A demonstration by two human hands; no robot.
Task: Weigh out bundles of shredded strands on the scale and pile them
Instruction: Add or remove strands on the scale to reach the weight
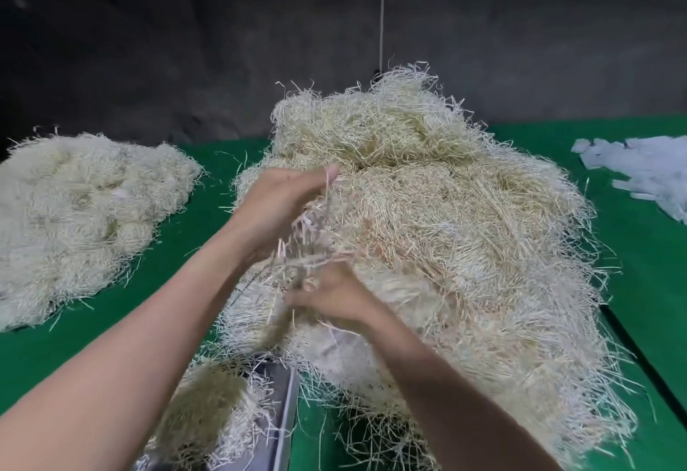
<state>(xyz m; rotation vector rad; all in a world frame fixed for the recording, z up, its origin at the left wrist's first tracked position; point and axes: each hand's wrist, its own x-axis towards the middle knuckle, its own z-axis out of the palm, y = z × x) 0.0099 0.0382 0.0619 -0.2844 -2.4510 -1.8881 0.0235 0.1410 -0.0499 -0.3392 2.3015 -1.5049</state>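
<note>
Left hand (286, 206) above and right hand (334, 295) below both grip one tuft (305, 247) at the main heap's (464, 229) flank, mid-bench (178, 269) — likely a top-up for the bundle (208, 407) on the scale (282, 411) at the near edge

My right grip (331, 295) showing blurred, fingertips hiding among strands (305, 247). Scale (282, 407) lying mostly buried under bundle (208, 407), bottom edge cutting it. Left pile (74, 217) and white slips (650, 176) running off frame.

bare green table (219, 158) lane between big heap (446, 229) and left pile (81, 210).
</note>
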